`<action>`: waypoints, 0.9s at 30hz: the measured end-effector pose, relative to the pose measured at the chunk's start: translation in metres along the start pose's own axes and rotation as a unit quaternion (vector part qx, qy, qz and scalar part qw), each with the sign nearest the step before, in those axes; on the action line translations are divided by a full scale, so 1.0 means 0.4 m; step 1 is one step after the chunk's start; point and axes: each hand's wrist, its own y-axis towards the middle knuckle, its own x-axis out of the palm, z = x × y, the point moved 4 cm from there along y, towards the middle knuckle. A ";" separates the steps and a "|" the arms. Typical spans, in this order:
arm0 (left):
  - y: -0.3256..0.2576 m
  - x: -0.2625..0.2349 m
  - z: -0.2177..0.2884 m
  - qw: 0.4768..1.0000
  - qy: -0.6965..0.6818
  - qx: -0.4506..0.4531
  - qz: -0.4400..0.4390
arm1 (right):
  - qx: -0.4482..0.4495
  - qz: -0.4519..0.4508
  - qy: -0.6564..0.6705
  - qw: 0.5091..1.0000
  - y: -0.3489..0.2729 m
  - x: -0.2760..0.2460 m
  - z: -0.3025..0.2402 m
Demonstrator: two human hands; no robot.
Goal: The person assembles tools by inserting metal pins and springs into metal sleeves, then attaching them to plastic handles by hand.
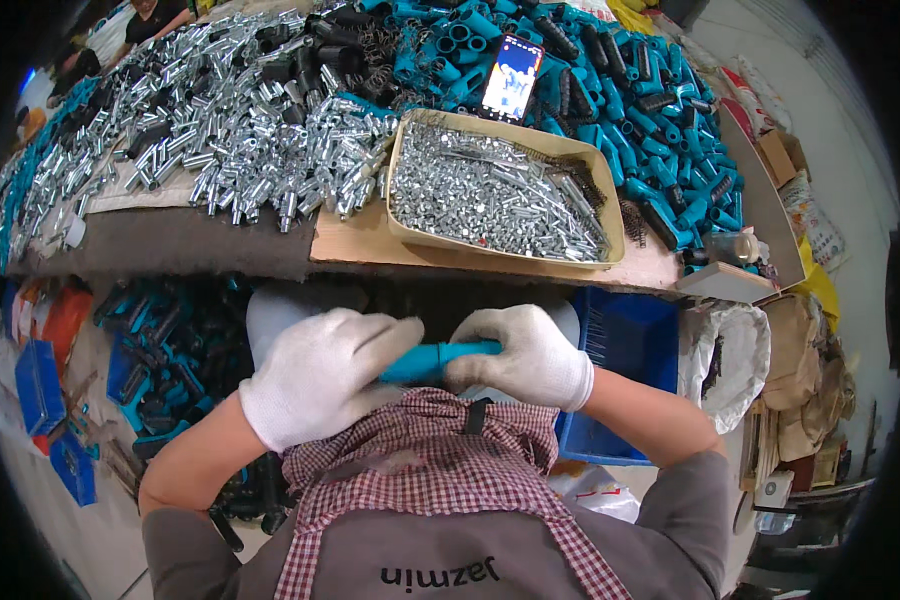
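A teal plastic tube is held level between two white-gloved hands, just above the checked apron and below the edge of the workbench. The left hand is wrapped closed around one end of the tube, and the right hand is closed over the other end, so that only the middle stretch of the tube is seen; what is gripped under either glove cannot be told. For a piece worked at both ends like this, the tube is best kept straight in line between the two fists, with force applied along its axis and not across it, so that nothing is bent or jammed. A firm grip is needed, since the gloves may slip on smooth plastic. On the bench, a shallow tray of small silver metal parts is set within reach, heaps of silver sleeves and more teal tubes are piled beyond it, and a phone is propped among them. A blue bin stands just beside the right hand.
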 end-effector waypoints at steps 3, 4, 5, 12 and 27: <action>0.023 0.008 0.023 0.999 0.031 -0.036 -0.006 | -0.045 0.059 -0.072 0.995 0.011 -0.010 -0.016; 0.018 0.024 0.020 0.998 0.025 -0.050 0.022 | -0.036 0.041 -0.047 0.997 0.017 -0.006 -0.025; 0.014 0.034 0.014 0.996 0.018 -0.065 0.051 | -0.026 0.021 -0.022 0.999 0.026 -0.005 -0.029; -0.027 0.070 -0.041 0.967 -0.127 -0.204 0.086 | -0.198 0.234 -0.304 0.902 0.186 -0.176 -0.017; -0.063 0.085 -0.056 0.952 -0.139 -0.227 0.150 | -0.122 0.277 -0.090 0.949 0.221 -0.222 0.037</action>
